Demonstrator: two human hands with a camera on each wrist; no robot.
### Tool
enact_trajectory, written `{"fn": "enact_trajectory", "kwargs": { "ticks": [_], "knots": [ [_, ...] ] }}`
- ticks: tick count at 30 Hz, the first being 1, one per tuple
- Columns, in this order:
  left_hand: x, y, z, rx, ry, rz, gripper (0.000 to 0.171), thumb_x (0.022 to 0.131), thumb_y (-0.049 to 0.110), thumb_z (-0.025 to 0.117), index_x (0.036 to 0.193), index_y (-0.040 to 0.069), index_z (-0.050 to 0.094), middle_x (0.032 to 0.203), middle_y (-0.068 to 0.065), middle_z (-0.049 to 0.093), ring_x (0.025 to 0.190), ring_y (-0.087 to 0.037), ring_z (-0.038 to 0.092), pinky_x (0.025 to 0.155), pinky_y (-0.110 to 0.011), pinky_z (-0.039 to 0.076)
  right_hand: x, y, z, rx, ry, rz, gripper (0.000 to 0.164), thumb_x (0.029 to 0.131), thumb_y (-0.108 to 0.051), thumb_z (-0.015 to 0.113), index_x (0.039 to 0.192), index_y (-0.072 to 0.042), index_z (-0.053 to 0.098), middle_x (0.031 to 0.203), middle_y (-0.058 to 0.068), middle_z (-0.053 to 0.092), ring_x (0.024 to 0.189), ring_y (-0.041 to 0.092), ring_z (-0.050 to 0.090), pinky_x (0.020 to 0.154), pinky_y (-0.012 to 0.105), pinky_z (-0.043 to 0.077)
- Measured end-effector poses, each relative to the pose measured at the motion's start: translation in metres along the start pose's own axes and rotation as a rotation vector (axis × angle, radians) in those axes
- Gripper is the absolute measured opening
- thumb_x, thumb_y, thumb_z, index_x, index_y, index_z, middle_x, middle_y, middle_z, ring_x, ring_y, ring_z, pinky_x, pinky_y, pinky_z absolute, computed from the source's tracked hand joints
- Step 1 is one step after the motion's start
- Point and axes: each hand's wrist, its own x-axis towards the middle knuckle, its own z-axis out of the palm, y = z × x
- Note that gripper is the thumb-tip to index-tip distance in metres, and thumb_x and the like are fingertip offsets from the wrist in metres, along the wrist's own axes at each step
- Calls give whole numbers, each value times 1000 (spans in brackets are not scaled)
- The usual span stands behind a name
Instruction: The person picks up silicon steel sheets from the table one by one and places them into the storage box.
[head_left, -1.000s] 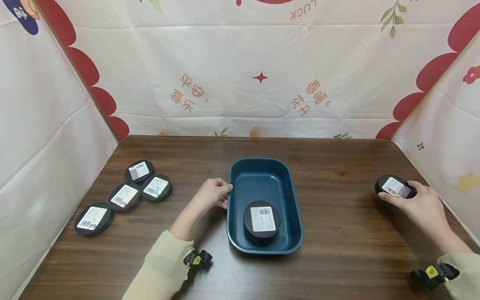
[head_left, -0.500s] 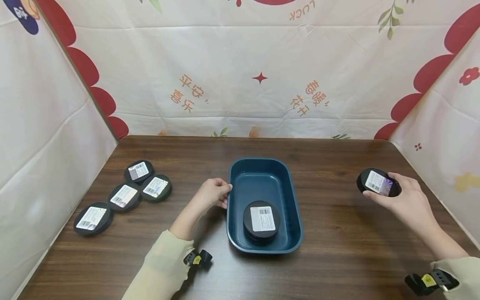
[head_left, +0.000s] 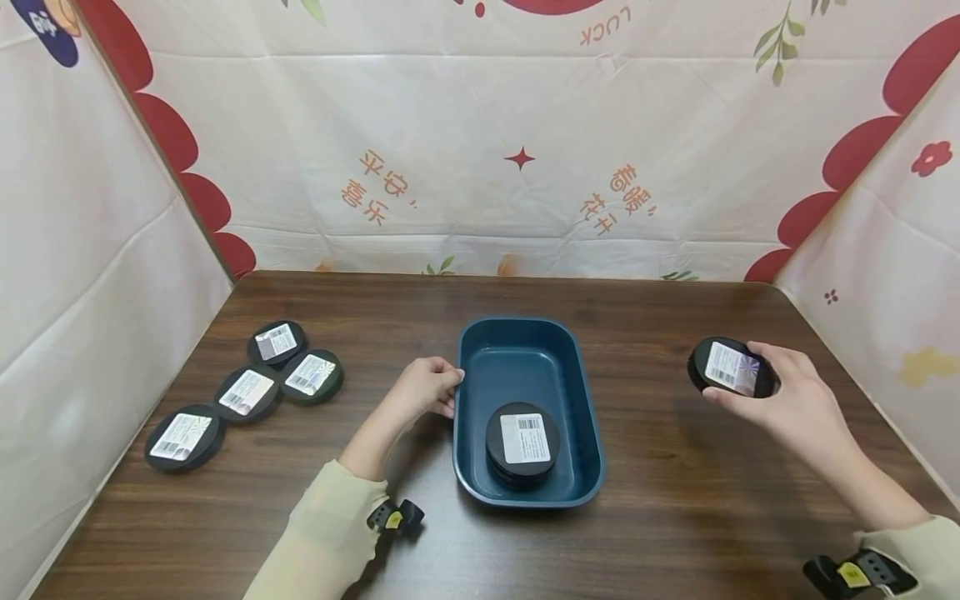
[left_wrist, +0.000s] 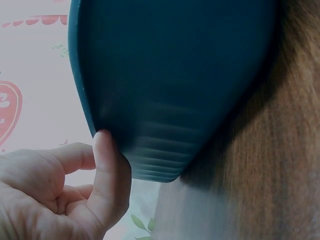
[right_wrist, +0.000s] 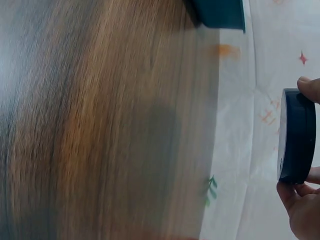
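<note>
My right hand point(head_left: 795, 400) grips a thick black disc point(head_left: 731, 367) by its edge, with a white barcode label facing up. In the right wrist view this disc point(right_wrist: 300, 135) is seen side-on between thumb and fingers, raised above the tabletop. At the left rim of a dark blue rectangular tray point(head_left: 517, 332), my left hand point(head_left: 423, 387) pinches the edge. The left wrist view shows the thumb against the outer wall of the tray point(left_wrist: 175, 75). Inside the tray, toward its near end, lies what looks like a stack of black discs point(head_left: 522, 442), labelled on top.
Several similar labelled black discs lie at the left of the wooden table point(head_left: 652, 500), among them a far one point(head_left: 277, 342) and a near one point(head_left: 183, 437). White printed cloth point(head_left: 480, 108) hangs behind the table and along both sides.
My right hand has carried the black disc leftward, from near the table's right edge toward the tray. The left hand and the tray have stayed in place.
</note>
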Motion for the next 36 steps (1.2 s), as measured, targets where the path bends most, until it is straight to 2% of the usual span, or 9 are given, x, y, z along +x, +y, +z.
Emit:
{"fn": "enact_trajectory", "kwargs": {
  "ticks": [11, 18, 28, 36],
  "knots": [
    [0, -1, 0, -6, -6, 12, 21, 94, 11, 54, 93, -9, 57, 65, -8, 51, 51, -13, 52, 52, -26, 54, -3, -27, 2, -5, -16, -55, 87, 68, -41, 80, 133, 2, 42, 129, 29, 36, 105, 51, 40, 76, 61, 35],
    [1, -3, 0, -14, -7, 16, 20, 93, 10, 54, 92, -9, 56, 64, -8, 51, 50, -13, 52, 51, -26, 54, -8, -45, 7, 11, -10, -114, 89, 65, -40, 82, 132, 3, 43, 127, 27, 39, 108, 48, 40, 79, 62, 34],
    [0, -1, -1, -5, -14, 18, 21, 94, 12, 54, 94, -9, 57, 65, -8, 52, 52, -14, 53, 53, -26, 54, -16, -67, 15, 38, -20, -184, 87, 62, -37, 85, 129, 2, 47, 124, 23, 42, 104, 43, 45, 76, 58, 39],
    [-1, 0, 0, 0, -13, 18, 20, 94, 11, 53, 94, -9, 57, 66, -9, 52, 52, -14, 52, 53, -26, 54, -19, -82, 19, 60, -46, -193, 85, 63, -37, 85, 130, -1, 47, 126, 19, 42, 105, 39, 45, 77, 57, 41]
  ]
}}
